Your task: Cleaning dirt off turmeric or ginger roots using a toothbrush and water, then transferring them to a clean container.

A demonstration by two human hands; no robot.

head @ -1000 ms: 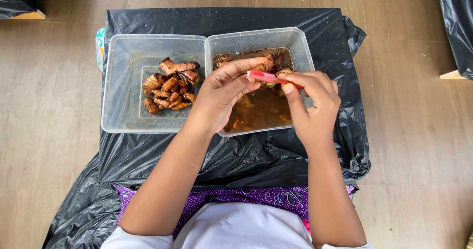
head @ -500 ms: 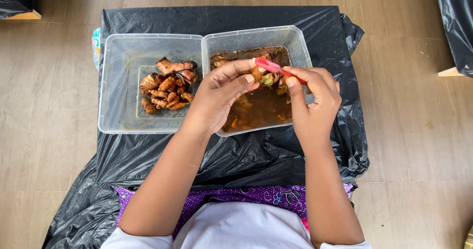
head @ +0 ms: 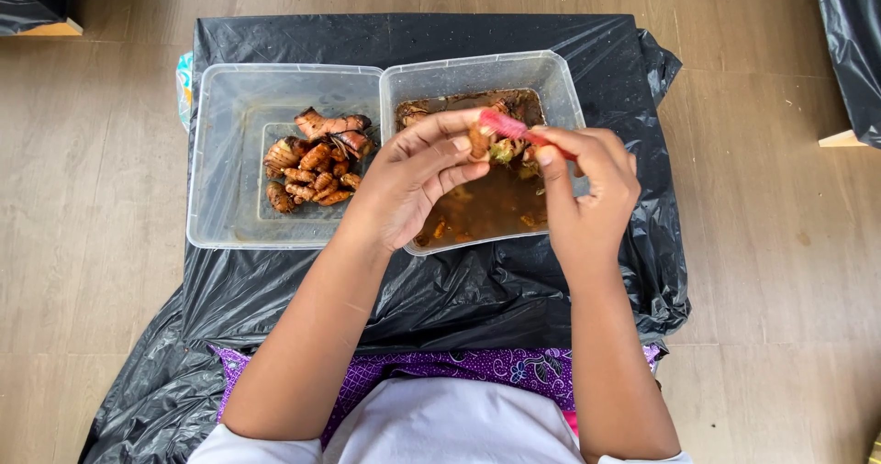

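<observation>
My left hand pinches a small brown crab piece at my fingertips, over the right tub of dark brown liquid. My right hand grips a pink brush, its head resting on the piece. The piece is glossy, wet, orange-brown. Since half a second ago, the brush has slid left across it.

top: white short-sleeved shirt, sleeve hems at upper arms
lap: purple cloth with pale floral print
forearms: bare, no watch or rings visible
</observation>
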